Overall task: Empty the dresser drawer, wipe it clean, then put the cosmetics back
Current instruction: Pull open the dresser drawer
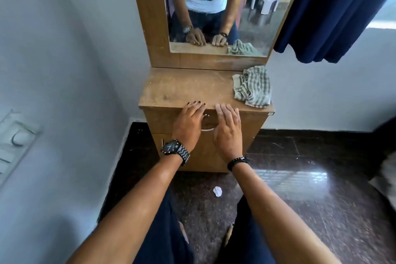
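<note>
A small wooden dresser (171,90) with a tall mirror stands against the wall. Its top drawer (158,119) is closed, with a metal handle (207,129) showing between my hands. My left hand (189,123) lies flat over the drawer front, fingers straight and tips at the top's front edge. My right hand (228,129) lies flat beside it, fingers straight, over the right part of the drawer front. A crumpled striped cloth (252,88) lies on the right side of the dresser top. No cosmetics are visible.
A lower cabinet door (203,156) sits under the drawer. A dark blue curtain (334,6) hangs at the upper right. A small white scrap (217,191) lies on the dark glossy floor in front of the dresser. A white wall runs along the left.
</note>
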Available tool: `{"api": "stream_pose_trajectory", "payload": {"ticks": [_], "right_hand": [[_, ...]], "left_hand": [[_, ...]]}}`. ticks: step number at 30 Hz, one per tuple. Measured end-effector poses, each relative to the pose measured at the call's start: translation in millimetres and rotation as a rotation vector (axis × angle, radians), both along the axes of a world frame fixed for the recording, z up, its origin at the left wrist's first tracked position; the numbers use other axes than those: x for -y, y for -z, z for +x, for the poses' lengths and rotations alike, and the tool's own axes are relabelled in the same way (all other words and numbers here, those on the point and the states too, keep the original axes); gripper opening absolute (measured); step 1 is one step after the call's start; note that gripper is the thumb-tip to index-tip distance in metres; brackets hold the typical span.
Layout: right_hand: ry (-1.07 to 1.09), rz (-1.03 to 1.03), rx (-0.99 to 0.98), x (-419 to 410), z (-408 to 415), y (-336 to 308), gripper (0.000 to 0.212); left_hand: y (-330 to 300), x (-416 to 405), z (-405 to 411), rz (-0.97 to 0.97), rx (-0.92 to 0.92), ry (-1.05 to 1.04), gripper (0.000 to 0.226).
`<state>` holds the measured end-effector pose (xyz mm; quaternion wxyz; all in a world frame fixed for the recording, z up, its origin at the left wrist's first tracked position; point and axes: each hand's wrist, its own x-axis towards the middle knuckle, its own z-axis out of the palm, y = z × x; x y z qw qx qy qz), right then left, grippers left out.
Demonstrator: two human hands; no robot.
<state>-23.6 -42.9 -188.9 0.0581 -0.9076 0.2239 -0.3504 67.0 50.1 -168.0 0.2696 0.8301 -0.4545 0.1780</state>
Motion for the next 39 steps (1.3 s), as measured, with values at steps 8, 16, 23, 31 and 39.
{"api": "stream_pose_trajectory", "payload": {"ticks": [8, 16, 23, 31, 39], "right_hand": [[-0.084, 0.124, -0.189, -16, -18, 20, 0.036], [-0.124, 0.245, -0.489, -6, -14, 8, 0.058], [-0.131, 0.273, -0.595, 0, -9, 5, 0.062], [-0.112, 0.261, -0.648, -1, -13, -2, 0.056], [-0.222, 0.243, -0.58, -21, -49, -4, 0.039]], "left_hand": [[2, -22, -10, 0.315, 0.071, 0.094, 0.05], [18, -21, -16, 0.432, -0.161, 0.151, 0.053], [32, -24, -15, 0.443, -0.256, 0.148, 0.06], [25, -29, -11, 0.399, -0.322, 0.181, 0.055], [23, -46, -38, 0.392, -0.348, 0.133, 0.031]]}}
